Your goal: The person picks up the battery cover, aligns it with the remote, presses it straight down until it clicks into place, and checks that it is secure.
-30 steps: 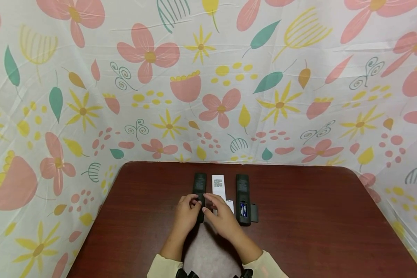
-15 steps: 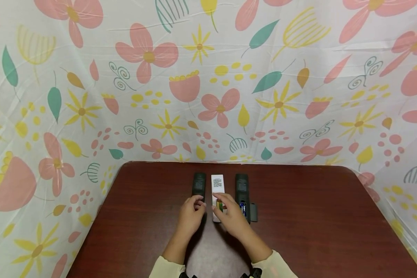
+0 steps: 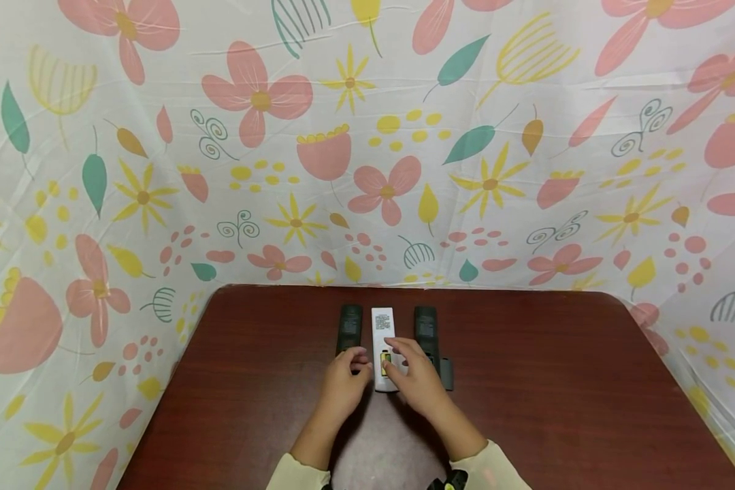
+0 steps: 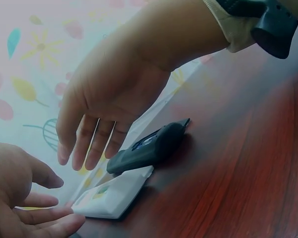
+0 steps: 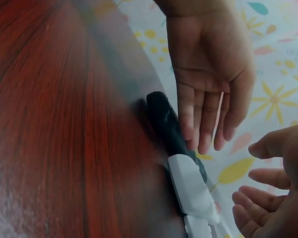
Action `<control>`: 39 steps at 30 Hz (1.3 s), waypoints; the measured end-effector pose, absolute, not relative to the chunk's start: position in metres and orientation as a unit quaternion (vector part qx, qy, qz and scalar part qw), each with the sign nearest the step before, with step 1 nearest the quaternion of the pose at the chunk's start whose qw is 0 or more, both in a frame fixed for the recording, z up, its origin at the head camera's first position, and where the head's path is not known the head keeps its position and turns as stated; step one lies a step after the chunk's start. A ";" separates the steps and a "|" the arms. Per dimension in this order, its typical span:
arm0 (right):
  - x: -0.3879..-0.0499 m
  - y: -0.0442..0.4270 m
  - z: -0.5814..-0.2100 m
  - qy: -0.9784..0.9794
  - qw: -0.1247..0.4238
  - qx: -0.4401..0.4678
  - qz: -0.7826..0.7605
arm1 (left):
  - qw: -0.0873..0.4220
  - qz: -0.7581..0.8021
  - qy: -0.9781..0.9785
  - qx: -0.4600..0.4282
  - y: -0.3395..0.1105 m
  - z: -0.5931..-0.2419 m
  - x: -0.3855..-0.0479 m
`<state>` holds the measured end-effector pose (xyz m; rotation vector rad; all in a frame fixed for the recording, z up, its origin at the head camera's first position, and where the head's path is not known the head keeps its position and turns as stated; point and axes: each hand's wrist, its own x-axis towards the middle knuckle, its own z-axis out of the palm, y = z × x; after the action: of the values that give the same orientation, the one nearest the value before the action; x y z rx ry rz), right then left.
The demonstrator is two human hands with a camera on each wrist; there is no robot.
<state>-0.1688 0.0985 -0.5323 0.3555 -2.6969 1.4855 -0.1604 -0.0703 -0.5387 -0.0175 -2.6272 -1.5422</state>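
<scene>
Three remotes lie side by side near the worktop's [image 3: 557,388] far edge, a bit left of that edge's middle, lengthwise toward the near edge. Left dark remote [image 3: 350,325], white remote [image 3: 382,321] in the middle, right dark remote [image 3: 425,323]. White one is back up, with a yellow-and-green battery [image 3: 385,364] showing in its compartment. Right dark remote also has its back bay uncovered, blue batteries [image 4: 145,143] visible from the left wrist; dark grey cover [image 3: 446,374] lies against its right side. Right wrist view: small white piece [image 5: 197,227] just beside the white remote, too cropped to identify.

Left hand [image 3: 344,382]: released, fingers loosely bent, above the near end of the left dark remote, fingertips toward the gap before the white one. Right hand [image 3: 418,378]: released too, nothing in it, thumb and index over the white remote's right side, back of hand covering part of the right dark remote. Can't tell whether either hand touches a remote. Cream sleeves [image 3: 486,469] on both arms; flower-print cloth [image 3: 386,224] behind the far edge.
</scene>
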 end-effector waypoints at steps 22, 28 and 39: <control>-0.177 0.113 -0.542 -0.928 0.068 0.099 0.352 | -0.007 -0.499 -0.866 -0.003 -0.056 -0.540 -0.151; -0.178 0.114 -0.543 -0.942 0.066 0.093 0.317 | -0.003 -0.495 -0.869 -0.009 -0.053 -0.542 -0.149; -0.179 0.113 -0.547 -0.960 0.094 0.103 0.243 | -0.014 -0.503 -0.864 -0.010 -0.050 -0.544 -0.147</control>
<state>-0.1787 0.1133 -0.5471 0.3068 -2.8466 0.7210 -0.1467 -0.0504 -0.5442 -0.0326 -2.7387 -1.5935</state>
